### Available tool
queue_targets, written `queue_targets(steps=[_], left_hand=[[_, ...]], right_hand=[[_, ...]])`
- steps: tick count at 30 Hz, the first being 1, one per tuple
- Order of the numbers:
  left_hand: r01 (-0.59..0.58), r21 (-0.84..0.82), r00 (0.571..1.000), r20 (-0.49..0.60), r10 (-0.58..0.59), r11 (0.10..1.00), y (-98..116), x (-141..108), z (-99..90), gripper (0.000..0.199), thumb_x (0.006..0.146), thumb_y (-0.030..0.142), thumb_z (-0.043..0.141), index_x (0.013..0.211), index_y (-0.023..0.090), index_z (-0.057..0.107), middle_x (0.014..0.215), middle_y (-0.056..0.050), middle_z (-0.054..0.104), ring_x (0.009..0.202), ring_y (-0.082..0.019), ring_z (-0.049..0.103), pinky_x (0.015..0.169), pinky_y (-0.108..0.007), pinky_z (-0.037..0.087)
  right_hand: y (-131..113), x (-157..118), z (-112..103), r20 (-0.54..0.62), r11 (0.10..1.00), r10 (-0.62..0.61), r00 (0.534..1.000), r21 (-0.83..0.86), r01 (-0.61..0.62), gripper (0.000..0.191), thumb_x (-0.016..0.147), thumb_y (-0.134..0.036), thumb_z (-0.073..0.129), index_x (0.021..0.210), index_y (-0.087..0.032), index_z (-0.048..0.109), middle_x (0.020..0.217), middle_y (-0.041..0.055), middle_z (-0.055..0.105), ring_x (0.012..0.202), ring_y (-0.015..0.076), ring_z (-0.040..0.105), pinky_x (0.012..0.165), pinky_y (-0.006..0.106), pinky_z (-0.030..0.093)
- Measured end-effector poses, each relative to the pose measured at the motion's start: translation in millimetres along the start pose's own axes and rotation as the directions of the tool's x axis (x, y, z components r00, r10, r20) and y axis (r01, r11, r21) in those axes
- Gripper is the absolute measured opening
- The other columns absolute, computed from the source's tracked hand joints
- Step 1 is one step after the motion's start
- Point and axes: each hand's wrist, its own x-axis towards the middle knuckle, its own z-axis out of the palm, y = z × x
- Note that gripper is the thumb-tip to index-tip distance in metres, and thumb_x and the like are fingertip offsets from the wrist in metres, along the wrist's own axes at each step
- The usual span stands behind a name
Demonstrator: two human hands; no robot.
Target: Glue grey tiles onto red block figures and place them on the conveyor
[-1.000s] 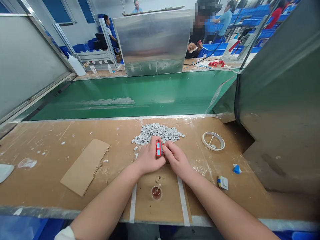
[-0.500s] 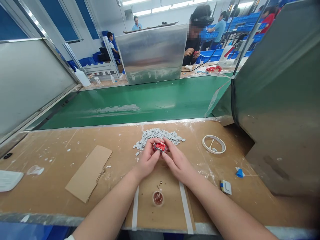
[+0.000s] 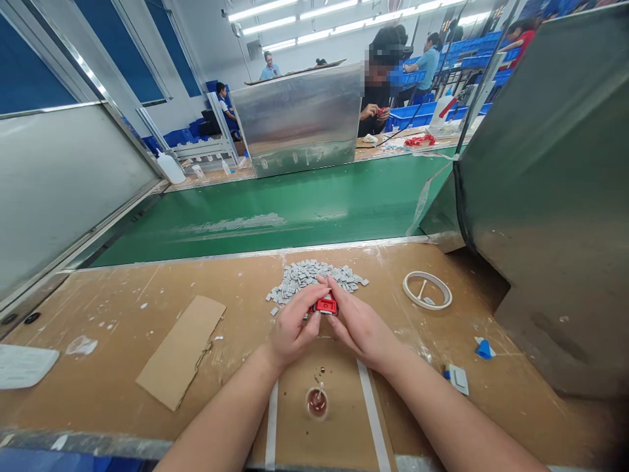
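A small red plastic part (image 3: 326,306) with a dark edge is held between my two hands, above the middle of the table. My left hand (image 3: 295,328) is closed on its left side, fingers bent over it. My right hand (image 3: 362,331) grips it from the right, with thumb and fingers at its edge. Just beyond the hands lies a heap of small flat grey pieces (image 3: 299,276). Nearer to me, a small clear cup (image 3: 317,402) holds reddish-brown liquid and something thin. Tiny dark bits lie beside it.
A cardboard sheet (image 3: 181,354) lies on the left. On the right are a white ring (image 3: 427,290), a blue scrap (image 3: 485,349) and a pale grey block (image 3: 458,379). Metal panels (image 3: 545,216) flank the table. Beyond a green belt (image 3: 295,210), a person (image 3: 381,85) handles a red part.
The red part has turned in my hands, and its recessed face now shows more. The left fingers have shifted along it. The whole view has tilted up slightly.
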Motion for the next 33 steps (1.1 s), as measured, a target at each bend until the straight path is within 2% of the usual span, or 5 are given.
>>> queue_targets(steps=[6,14,20,26,33], left_hand=[[-0.070,0.022,0.998,-0.005,0.070,0.997,5,1,-4.0,0.042,0.105,0.023,0.049,0.147,0.023,0.056,0.140,-0.013,0.068,0.133,-0.025,0.064,0.113,-0.043,0.055],[-0.084,0.011,0.996,-0.032,0.084,0.996,10,3,-2.9,0.042,0.103,0.019,0.052,0.145,0.023,0.056,0.136,-0.012,0.071,0.131,-0.024,0.066,0.113,-0.041,0.055],[-0.078,0.022,0.994,-0.082,0.079,0.997,18,2,0.4,0.035,0.102,0.019,0.055,0.137,0.022,0.061,0.130,-0.012,0.072,0.126,-0.023,0.068,0.108,-0.039,0.057],[-0.128,0.038,0.981,-0.140,0.132,0.991,23,2,5.5,0.033,0.101,0.019,0.055,0.133,0.021,0.062,0.122,-0.012,0.074,0.119,-0.022,0.071,0.103,-0.036,0.060],[-0.169,0.047,0.972,-0.155,0.175,0.984,20,4,6.1,0.036,0.100,0.019,0.056,0.136,0.020,0.061,0.125,-0.013,0.074,0.121,-0.023,0.071,0.104,-0.038,0.061]], right_hand=[[0,-1,-1,0.000,0.999,-0.044,0.999,0.004,0.044,0.078,0.109,-0.021,0.041,0.172,-0.019,-0.004,0.161,0.0213,0.048,0.148,0.0287,0.053,0.116,0.048,0.055],[0,-2,-3,0.009,0.998,-0.052,0.999,0.047,0.051,0.075,0.109,-0.022,0.040,0.172,-0.019,-0.002,0.163,0.0208,0.046,0.150,0.0279,0.051,0.117,0.047,0.053],[-4,-4,-1,-0.051,0.992,-0.048,0.998,0.115,0.053,0.071,0.108,-0.023,0.043,0.172,-0.021,0.012,0.159,0.0184,0.052,0.144,0.0269,0.058,0.117,0.043,0.054],[-13,-4,1,-0.139,0.982,-0.043,0.989,0.174,0.067,0.065,0.108,-0.023,0.045,0.169,-0.019,0.025,0.155,0.0180,0.057,0.140,0.0270,0.062,0.115,0.042,0.056],[-10,-2,-3,-0.098,0.986,-0.092,0.991,0.129,0.104,0.072,0.107,-0.020,0.043,0.171,-0.017,0.012,0.159,0.0202,0.051,0.146,0.0285,0.055,0.115,0.047,0.056]])
